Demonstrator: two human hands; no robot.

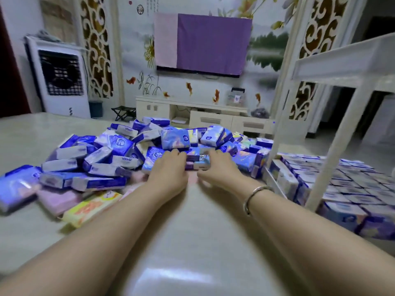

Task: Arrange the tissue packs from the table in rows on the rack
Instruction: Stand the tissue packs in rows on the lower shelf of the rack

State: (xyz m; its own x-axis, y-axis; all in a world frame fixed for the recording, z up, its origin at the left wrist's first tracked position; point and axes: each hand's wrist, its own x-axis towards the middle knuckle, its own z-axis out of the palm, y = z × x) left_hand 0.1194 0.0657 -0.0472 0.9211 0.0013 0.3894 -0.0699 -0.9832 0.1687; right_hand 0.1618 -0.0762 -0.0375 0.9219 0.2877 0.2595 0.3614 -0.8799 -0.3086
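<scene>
packs: blue-white glossy plastic tissue packs (119, 150), flat rectangles, loose heap on table (192, 231)
odd ones: pink pack (57, 199), yellow pack (92, 207) at near-left edge
rack: white rack (333, 133) right, lower shelf filled with rows (350, 186)
left hand (168, 167): fingers curled onto heap
right hand (218, 165): fingers curled over small pack (201, 164); bracelet (253, 197)
unclear: motion blur, fingertips hidden, grip uncertain

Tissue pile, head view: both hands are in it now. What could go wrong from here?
1. The left hand and right hand press small packs between them at the foot of the loose tissue pile; pulling these out could make packs above slide.
2. A squeezed stack may buckle and drop packs on the table.
3. The rack leg stands between the hands and the filled rows; a carried stack might clip it.
</scene>
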